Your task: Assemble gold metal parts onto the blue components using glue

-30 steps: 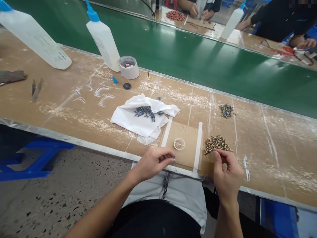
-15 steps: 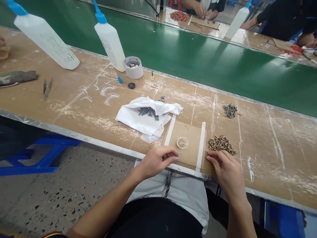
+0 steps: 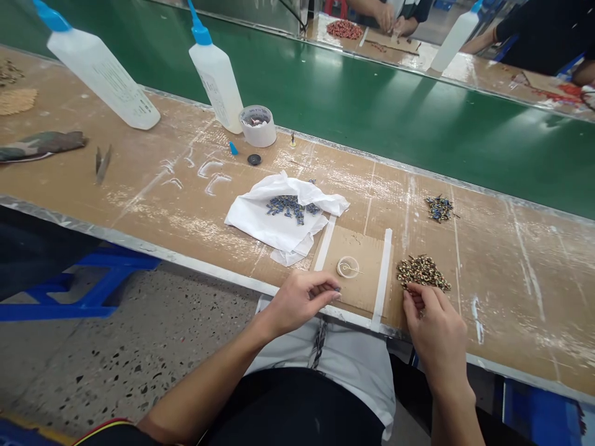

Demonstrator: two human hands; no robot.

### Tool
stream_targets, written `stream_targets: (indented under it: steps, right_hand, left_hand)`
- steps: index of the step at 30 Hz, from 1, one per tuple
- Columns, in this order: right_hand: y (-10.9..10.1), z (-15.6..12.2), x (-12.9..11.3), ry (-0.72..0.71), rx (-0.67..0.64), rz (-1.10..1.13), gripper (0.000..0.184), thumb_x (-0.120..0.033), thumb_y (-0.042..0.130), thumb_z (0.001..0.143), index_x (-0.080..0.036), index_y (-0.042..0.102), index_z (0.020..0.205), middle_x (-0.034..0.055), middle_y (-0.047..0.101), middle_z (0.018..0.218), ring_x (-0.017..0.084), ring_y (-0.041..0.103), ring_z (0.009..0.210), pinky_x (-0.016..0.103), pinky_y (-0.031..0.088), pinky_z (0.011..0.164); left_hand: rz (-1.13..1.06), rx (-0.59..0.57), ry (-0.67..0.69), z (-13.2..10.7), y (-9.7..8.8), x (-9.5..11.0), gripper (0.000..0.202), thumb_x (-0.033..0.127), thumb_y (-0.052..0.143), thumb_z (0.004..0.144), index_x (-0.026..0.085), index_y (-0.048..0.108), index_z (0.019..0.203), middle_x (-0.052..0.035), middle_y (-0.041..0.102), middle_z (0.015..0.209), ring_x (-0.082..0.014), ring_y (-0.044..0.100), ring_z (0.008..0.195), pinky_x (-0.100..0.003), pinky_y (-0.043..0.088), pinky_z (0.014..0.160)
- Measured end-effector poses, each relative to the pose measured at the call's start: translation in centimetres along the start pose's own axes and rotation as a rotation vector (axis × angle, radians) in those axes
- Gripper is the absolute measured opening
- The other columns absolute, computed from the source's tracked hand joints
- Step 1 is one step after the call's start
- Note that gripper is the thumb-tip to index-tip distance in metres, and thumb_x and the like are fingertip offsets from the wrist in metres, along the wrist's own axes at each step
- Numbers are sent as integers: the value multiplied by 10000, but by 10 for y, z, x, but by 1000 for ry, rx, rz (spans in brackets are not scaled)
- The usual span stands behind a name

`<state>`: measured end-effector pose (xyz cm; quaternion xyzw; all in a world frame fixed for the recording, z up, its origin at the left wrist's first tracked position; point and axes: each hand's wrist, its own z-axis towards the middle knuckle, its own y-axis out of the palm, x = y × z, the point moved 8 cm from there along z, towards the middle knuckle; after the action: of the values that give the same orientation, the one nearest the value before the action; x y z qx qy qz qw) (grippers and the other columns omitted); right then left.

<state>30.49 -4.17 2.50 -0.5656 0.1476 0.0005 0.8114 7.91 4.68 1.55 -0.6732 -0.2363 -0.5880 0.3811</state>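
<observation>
My left hand [image 3: 297, 301] is closed in a pinch over the front of a cardboard pad [image 3: 367, 248]. A tiny dark blue piece [image 3: 338, 289] pokes out between its thumb and forefinger. My right hand [image 3: 437, 328] has its fingertips at the near edge of a pile of small brass-coloured parts [image 3: 423, 272]. Its thumb and forefinger are close together, and whatever lies between them is too small to make out. On the pad sits a small clear round dish [image 3: 348, 267] with a thin pin or wire across it. White tissue [image 3: 251, 210] holds several small blue-grey pieces [image 3: 290, 207].
Beyond the brass pile lies a smaller pile of blue and brass parts [image 3: 439, 208]. Two white bottles [image 3: 216, 83] with blue nozzles, a tape roll [image 3: 258, 133], a black cap [image 3: 254, 160] and tweezers [image 3: 103, 166] stand or lie leftward. Past the green belt [image 3: 372, 99], other people work.
My right hand has moved from left of the brass pile onto its near edge. My left hand keeps its pinch. The whole view has shifted slightly.
</observation>
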Motion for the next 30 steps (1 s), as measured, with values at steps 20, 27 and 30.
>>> stream_targets:
  steps: [20, 27, 30]
  right_hand:
    - [20, -18, -58, 509, -129, 1209, 125, -305, 728, 845, -206, 698, 914, 5, 647, 762, 127, 621, 676, 242, 549, 632]
    - [18, -16, -67, 404, -180, 1207, 91, -275, 693, 874, -199, 679, 922, 53, 629, 905, 162, 613, 793, 286, 557, 694]
    - [16, -13, -72, 308, -226, 1190, 54, -251, 658, 900, -200, 650, 882, 43, 594, 863, 162, 589, 777, 283, 530, 684]
  left_hand:
    - [255, 98, 261, -2, 19, 39, 110, 175, 596, 930, 140, 693, 891, -33, 685, 784, -126, 610, 696, -224, 447, 642]
    - [324, 110, 301, -4, 21, 40, 158, 190, 560, 953, 147, 696, 884, -38, 632, 806, -135, 583, 721, -241, 454, 670]
    - [440, 110, 362, -6, 22, 45, 188, 151, 518, 955, 144, 674, 850, -37, 603, 778, -148, 554, 722, -252, 438, 659]
